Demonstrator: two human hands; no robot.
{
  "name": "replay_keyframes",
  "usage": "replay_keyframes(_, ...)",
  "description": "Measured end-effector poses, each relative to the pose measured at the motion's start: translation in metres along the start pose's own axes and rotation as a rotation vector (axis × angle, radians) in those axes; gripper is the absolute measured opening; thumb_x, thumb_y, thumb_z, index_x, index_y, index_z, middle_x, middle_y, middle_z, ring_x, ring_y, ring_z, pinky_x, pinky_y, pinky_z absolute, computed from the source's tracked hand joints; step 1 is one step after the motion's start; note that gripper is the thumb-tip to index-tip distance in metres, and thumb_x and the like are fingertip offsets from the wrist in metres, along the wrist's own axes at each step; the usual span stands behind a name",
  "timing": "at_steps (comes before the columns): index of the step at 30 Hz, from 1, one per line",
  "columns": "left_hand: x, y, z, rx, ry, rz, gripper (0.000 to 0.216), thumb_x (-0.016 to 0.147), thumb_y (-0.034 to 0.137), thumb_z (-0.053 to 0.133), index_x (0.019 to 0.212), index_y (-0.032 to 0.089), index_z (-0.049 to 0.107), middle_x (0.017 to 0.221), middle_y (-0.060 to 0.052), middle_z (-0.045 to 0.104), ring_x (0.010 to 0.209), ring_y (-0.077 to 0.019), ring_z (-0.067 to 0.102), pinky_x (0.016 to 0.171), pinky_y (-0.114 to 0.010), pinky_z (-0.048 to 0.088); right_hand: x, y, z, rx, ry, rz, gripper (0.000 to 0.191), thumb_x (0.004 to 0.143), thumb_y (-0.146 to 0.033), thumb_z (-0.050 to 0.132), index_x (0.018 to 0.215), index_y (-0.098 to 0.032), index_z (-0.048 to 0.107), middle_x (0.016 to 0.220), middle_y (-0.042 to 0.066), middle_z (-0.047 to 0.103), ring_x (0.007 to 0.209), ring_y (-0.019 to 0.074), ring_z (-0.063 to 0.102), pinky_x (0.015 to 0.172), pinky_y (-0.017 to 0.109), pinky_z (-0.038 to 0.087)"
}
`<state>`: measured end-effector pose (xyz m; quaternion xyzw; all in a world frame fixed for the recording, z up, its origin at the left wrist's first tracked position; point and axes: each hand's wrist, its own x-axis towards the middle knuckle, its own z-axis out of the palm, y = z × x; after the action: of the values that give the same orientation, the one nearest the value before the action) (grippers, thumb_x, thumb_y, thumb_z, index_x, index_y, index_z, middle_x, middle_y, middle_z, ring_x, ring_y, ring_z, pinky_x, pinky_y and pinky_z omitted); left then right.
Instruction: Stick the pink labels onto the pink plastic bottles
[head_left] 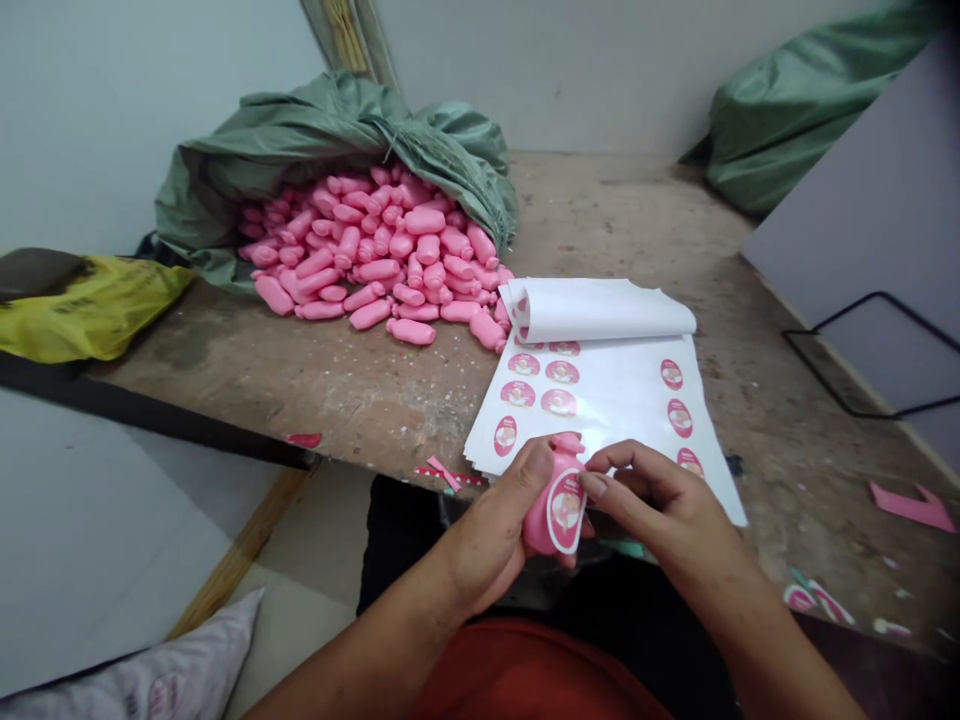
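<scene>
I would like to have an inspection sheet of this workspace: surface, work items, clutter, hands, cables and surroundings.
Surface: brown table, stained and scattered with small specks.
Work items: pink bottle bearing an oval label; label sheets, the top one curled back; pile of pink bottles spilling from a green sack.
Clutter: pink scrap and sticker pieces at the right.
Hands: left hand grips the bottle; right hand has its fingertips at the label's edge, pinch unclear.
Cables: nothing seen.
Surroundings: yellow bag at the left, another green sack at the back right, pale walls.
</scene>
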<state>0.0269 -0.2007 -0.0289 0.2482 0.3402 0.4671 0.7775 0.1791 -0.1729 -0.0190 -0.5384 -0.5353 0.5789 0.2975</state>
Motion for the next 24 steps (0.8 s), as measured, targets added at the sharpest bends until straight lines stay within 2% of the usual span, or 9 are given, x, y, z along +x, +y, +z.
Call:
replay_keyframes(4,-0.003,0.003,0.0,0.046,-0.03,-0.023,0.031,0.091,0.037,0.048,0.118,0.023,0.047,0.09,-0.003,0.053,0.076,-0.0142,0.058,0.054,-0.022,0.046,-0.002,-0.003,0.002,-0.127,0.046,-0.049,0.032,0.074,-0.052,0.063,0.081,-0.02,0.061,0.05,-0.004,0.055,0.046,0.0118,0.049,0.045,0.024,0.035)
replay_keyframes(7,-0.005,0.006,-0.001,0.079,-0.066,-0.083,0.045,0.084,0.021,0.059,0.124,0.027,0.041,0.092,-0.002,0.053,0.083,-0.0147,0.059,0.06,-0.022,0.048,-0.005,-0.005,0.002,-0.275,0.088,-0.099,0.028,0.078,-0.049,0.06,0.081,-0.022,0.062,0.048,-0.005,0.052,0.047,0.0117,0.046,0.046,0.024,0.033)
replay_keyframes(12,-0.007,0.005,-0.007,0.002,-0.137,-0.16,0.06,0.076,0.005,0.058,0.127,0.027,0.036,0.102,-0.005,0.055,0.087,-0.017,0.061,0.064,-0.026,0.051,-0.006,-0.003,-0.005,-0.557,0.189,-0.205,0.026,0.083,-0.049,0.053,0.085,-0.026,0.065,0.06,-0.002,0.057,0.056,0.0146,0.049,0.054,0.027,0.037)
replay_keyframes(15,-0.007,0.003,-0.011,-0.09,-0.15,-0.171,0.069,0.069,-0.001,0.06,0.127,0.028,0.035,0.105,-0.005,0.055,0.087,-0.0159,0.061,0.063,-0.023,0.05,-0.004,-0.003,-0.008,-0.466,0.211,-0.203,0.027,0.085,-0.048,0.05,0.084,-0.025,0.064,0.069,0.001,0.06,0.064,0.0163,0.052,0.059,0.028,0.039)
replay_keyframes(19,-0.008,0.0,-0.015,-0.158,-0.16,-0.206,0.078,0.065,-0.005,0.061,0.128,0.031,0.032,0.104,-0.003,0.055,0.087,-0.0149,0.062,0.066,-0.023,0.051,-0.001,-0.004,-0.003,-0.138,0.044,-0.121,0.021,0.077,-0.043,0.062,0.083,-0.023,0.059,0.072,-0.001,0.06,0.068,0.016,0.054,0.06,0.026,0.042)
replay_keyframes(21,-0.009,0.0,-0.017,-0.156,-0.179,-0.223,0.079,0.066,-0.005,0.06,0.129,0.033,0.031,0.103,-0.002,0.056,0.087,-0.0158,0.064,0.067,-0.024,0.052,0.001,-0.003,0.002,-0.064,-0.021,-0.074,0.024,0.071,-0.039,0.069,0.082,-0.022,0.057,0.072,-0.002,0.06,0.067,0.0145,0.054,0.06,0.025,0.042)
replay_keyframes(24,-0.009,0.0,-0.019,-0.156,-0.239,-0.235,0.082,0.067,-0.006,0.059,0.132,0.034,0.028,0.106,-0.003,0.057,0.092,-0.0183,0.065,0.07,-0.027,0.053,0.003,-0.002,0.004,-0.007,-0.084,-0.028,0.025,0.073,-0.042,0.067,0.079,-0.02,0.057,0.068,-0.003,0.059,0.062,0.0123,0.051,0.054,0.023,0.039)
